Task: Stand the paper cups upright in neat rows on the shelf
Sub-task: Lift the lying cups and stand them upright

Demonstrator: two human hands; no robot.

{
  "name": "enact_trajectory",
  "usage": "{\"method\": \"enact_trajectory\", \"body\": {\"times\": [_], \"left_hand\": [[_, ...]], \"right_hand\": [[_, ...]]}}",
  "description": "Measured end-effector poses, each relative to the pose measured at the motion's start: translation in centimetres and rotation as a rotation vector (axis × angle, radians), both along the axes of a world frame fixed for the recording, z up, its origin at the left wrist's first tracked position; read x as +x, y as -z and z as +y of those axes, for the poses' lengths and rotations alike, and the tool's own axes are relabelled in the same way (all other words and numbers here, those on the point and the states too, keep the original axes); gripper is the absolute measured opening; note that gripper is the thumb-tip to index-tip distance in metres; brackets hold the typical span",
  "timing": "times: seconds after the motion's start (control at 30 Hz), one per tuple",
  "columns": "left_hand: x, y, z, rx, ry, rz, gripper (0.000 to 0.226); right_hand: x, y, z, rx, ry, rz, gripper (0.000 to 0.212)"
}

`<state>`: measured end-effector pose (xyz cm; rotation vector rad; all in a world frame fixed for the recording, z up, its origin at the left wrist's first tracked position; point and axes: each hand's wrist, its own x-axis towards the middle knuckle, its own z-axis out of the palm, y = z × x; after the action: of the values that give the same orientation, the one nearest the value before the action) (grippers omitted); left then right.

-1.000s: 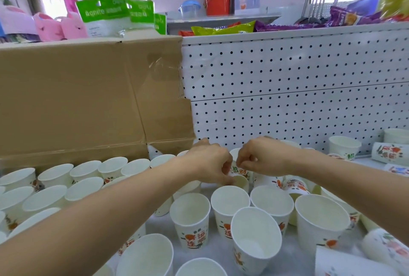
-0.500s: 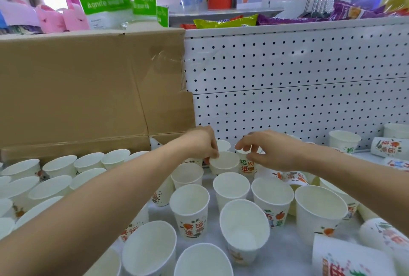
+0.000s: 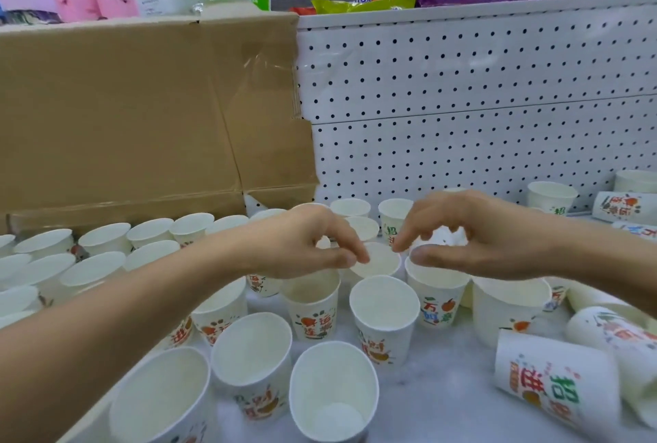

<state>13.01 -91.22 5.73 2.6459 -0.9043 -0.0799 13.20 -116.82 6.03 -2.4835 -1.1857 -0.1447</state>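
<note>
Now the left hand (image 3: 305, 247) has its fingers curled, with thumb and forefinger meeting on the near-left rim of a small white paper cup with a tilted mouth (image 3: 380, 261), so it appears to pinch that rim. The right hand (image 3: 480, 233) arches just beside it, fingers loose and gripping nothing that shows. Its forefinger tip sits at the cup's right rim, though I cannot tell whether it touches. This cup is mid-shelf, hemmed in by upright white paper cups with orange and green print (image 3: 385, 318), which crowd it in front and on either side.

The step in hand looks like settling this cup flat and in line. To do it well, I would keep the pinch light, since a thin paper rim probably dents easily. I would lower the base until it sits level and use the free right hand to steady the neighbours, not to squeeze. It should line up with the tidy rows of white cups (image 3: 103, 240) at the left, in front of the brown cardboard box (image 3: 124, 115).

Further out, several printed cups lying on their sides (image 3: 547, 378) sit at the right of the pale shelf (image 3: 437, 389), below the white perforated back panel (image 3: 462, 87). Those are not yet stood up, so a good part of the job looks undone.
</note>
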Motion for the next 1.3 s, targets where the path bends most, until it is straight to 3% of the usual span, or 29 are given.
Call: {"method": "enact_trajectory", "body": {"times": [0.17, 0.27, 0.37, 0.6, 0.67, 0.83, 1.0, 1.23, 1.3], "left_hand": [[-1.1, 0.7, 0.2, 0.069, -0.01, 0.028, 0.025], [-1.2, 1.1, -0.3, 0.15, 0.008, -0.019, 0.028], [-0.9, 1.3, -0.7, 0.132, 0.02, -0.067, 0.024], [-0.5, 1.6, -1.1, 0.139, 0.035, -0.072, 0.025], [-0.7, 1.3, -1.1, 0.136, 0.029, -0.075, 0.026], [-2.5, -0.7, -1.5, 0.105, 0.002, -0.069, 0.028], [-6.6, -2.9, -4.1, 0.013, 0.02, -0.133, 0.026], [-11.8, 0.6, -13.1, 0.062, 0.127, -0.225, 0.058], [-11.6, 2.7, -16.0, 0.105, 0.137, -0.24, 0.068]], "right_hand": [[-2.8, 0.9, 1.1, -0.148, -0.105, 0.006, 0.035], [-3.4, 2.5, 1.9, -0.232, -0.129, -0.144, 0.024], [-4.3, 3.2, 1.7, -0.198, -0.109, -0.174, 0.012], [-6.6, 3.4, 1.2, -0.186, -0.043, -0.149, 0.024], [-7.0, 2.9, 0.8, -0.136, 0.015, -0.137, 0.033], [-8.4, 0.5, -2.5, 0.122, 0.183, -0.09, 0.026], [-10.4, -0.3, -7.3, 0.168, 0.265, -0.087, 0.037], [-11.7, 1.1, -13.9, 0.174, 0.25, -0.041, 0.02], [-11.7, 1.9, -16.2, 0.081, 0.22, -0.086, 0.035]]}}
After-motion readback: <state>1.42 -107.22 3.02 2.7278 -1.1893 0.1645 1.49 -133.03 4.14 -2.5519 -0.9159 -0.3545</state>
